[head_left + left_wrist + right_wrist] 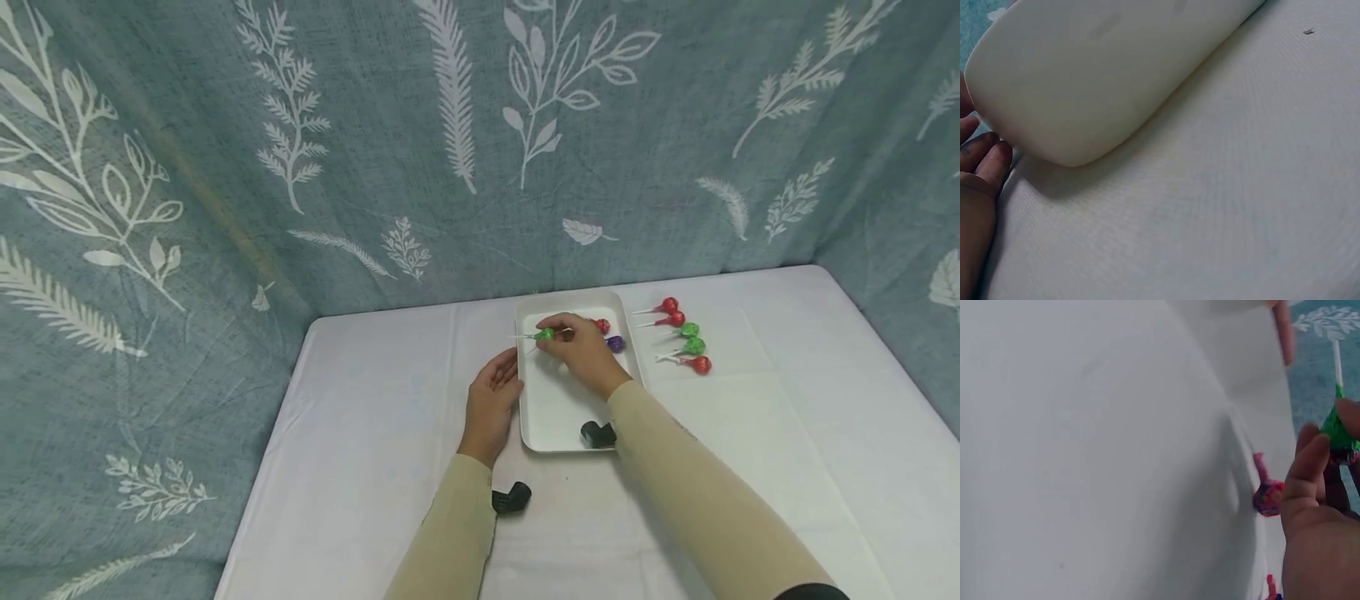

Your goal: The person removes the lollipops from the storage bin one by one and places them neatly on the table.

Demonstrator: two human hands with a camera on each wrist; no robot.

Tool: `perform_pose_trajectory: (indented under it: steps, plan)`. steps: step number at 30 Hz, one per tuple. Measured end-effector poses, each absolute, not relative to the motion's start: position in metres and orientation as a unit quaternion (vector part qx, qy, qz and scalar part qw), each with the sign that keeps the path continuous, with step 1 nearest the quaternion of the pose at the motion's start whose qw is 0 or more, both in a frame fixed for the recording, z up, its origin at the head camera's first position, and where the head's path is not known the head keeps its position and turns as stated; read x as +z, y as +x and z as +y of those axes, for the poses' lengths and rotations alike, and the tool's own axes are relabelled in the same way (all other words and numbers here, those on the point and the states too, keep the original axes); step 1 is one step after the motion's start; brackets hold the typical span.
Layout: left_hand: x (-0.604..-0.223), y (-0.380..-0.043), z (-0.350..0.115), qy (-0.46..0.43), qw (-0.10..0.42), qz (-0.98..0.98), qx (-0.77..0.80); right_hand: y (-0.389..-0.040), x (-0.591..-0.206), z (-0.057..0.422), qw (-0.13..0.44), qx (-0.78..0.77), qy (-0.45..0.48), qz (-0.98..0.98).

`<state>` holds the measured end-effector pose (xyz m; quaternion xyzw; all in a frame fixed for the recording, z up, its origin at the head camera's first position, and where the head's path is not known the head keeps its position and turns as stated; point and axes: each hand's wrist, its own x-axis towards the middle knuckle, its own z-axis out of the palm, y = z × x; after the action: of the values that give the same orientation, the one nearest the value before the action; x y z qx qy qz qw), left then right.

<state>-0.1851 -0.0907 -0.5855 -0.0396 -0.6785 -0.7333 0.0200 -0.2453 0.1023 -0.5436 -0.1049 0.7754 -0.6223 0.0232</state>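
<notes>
My right hand [588,354] pinches a green-wrapped lollipop [545,334] by its head over the far part of a white tray [551,417]. The white stick points left in the head view. Beyond that hand in the tray lie a red lollipop [602,326] and a purple lollipop [616,343], both partly hidden. At the tray's left side rests my left hand [491,408], its fingers loosely bent against the outer wall. The left wrist view shows those fingertips [999,153] at the tray's corner.
Right of the tray, red lollipops [700,364] and green lollipops [688,330] lie in a column on the white cloth [750,450]. Black wrist devices [512,498] show at both wrists. A green leaf-patterned curtain [375,150] hangs behind the table.
</notes>
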Motion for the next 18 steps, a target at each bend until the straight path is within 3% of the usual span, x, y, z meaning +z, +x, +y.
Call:
perform_pose_trajectory:
  steps: [18]
  plan:
    - [-0.587, -0.181, -0.093, -0.043, 0.019, -0.686, -0.726, -0.238, -0.526, 0.133, 0.004, -0.622, -0.095, 0.777]
